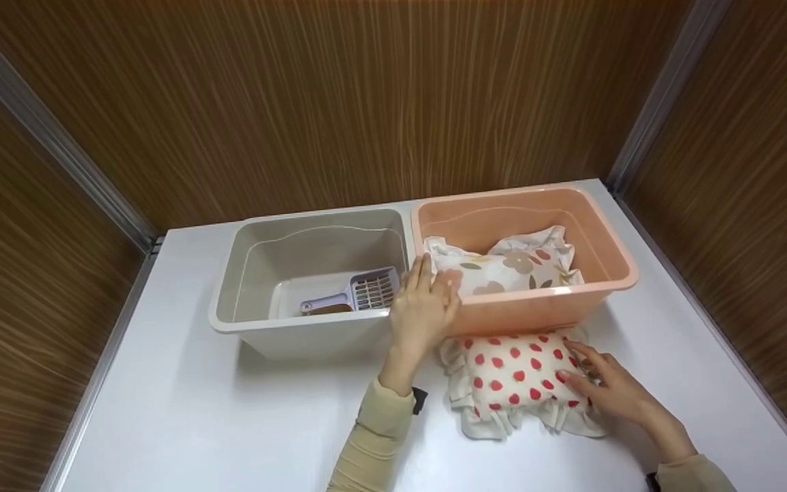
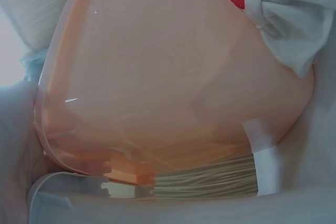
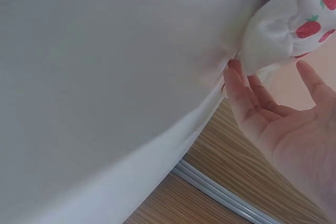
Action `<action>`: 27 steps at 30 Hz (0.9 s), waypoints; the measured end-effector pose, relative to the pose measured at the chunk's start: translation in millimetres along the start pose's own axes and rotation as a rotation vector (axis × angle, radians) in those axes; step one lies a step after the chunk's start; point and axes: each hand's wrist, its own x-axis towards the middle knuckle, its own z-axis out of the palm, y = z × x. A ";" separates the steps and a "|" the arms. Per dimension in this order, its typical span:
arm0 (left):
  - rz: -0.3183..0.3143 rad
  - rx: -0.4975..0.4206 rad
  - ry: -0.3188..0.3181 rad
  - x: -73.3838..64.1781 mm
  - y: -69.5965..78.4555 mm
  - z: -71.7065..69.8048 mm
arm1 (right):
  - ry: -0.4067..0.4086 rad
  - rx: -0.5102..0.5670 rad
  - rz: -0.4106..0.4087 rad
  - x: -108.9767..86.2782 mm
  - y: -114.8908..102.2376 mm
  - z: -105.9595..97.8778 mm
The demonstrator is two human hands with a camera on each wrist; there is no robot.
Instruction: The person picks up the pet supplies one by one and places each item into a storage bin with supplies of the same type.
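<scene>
Red-dotted pillow (image 1: 520, 374) meets my loose right grip (image 1: 605, 386): seemingly pre-grasp, needing a pinch; unclenched left grip (image 1: 423, 307) on orange bin (image 1: 537, 313).

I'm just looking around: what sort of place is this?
Probably a small work booth rather than an ordinary room. Brown wood-grain panels with silvery metal corner strips stand on three visible sides of a smooth white table. The pictures don't show what lies beyond.
</scene>
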 end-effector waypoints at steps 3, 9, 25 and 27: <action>-0.001 0.003 -0.016 -0.1 -0.2 -0.2 | -0.010 0.025 0.000 1.8 -0.2 1.4; 0.006 -0.001 0.023 -0.2 0.0 1.3 | -0.010 0.085 -0.061 3.3 -3.9 4.8; 0.005 -0.022 0.003 0.4 -0.4 0.3 | -0.031 0.158 0.036 11.5 -12.5 14.0; 0.001 -0.026 -0.015 1.1 -0.5 -0.4 | -0.010 0.160 0.033 11.2 -13.9 14.8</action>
